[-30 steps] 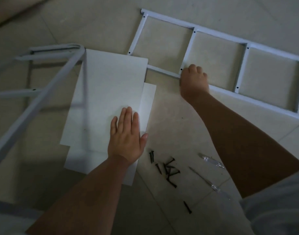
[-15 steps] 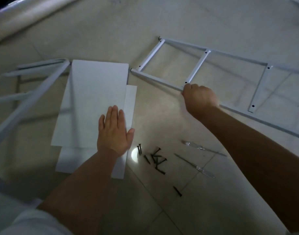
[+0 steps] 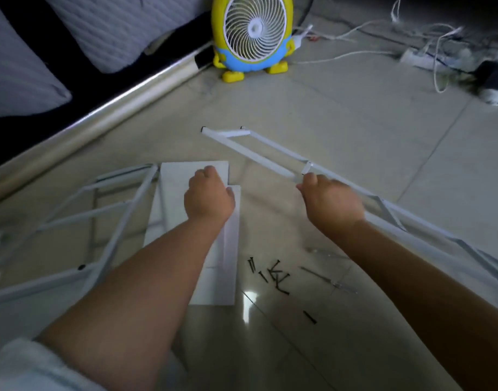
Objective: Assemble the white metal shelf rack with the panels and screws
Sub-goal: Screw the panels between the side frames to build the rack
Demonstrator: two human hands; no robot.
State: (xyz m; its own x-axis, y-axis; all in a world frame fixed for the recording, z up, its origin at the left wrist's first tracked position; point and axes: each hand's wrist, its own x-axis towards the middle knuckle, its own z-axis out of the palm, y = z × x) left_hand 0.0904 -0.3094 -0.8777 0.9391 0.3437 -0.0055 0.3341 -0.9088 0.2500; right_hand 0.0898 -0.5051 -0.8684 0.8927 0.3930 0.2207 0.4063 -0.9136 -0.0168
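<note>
Head: right hand (image 3: 332, 204) grips ladder frame (image 3: 250, 154) (edge-up)

Yellow fan (image 3: 253, 32), white cables (image 3: 355, 53), power strip (image 3: 417, 59), grey cushions (image 3: 115, 24)

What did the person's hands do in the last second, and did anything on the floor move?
The right hand, earlier on the ladder-like side frame lying flat, now grips its near rail and has tipped it up on edge. The left hand, flat on the white panels before, has slid farther along them and curled its fingers. The panels, screws and screwdrivers stayed put.
</note>
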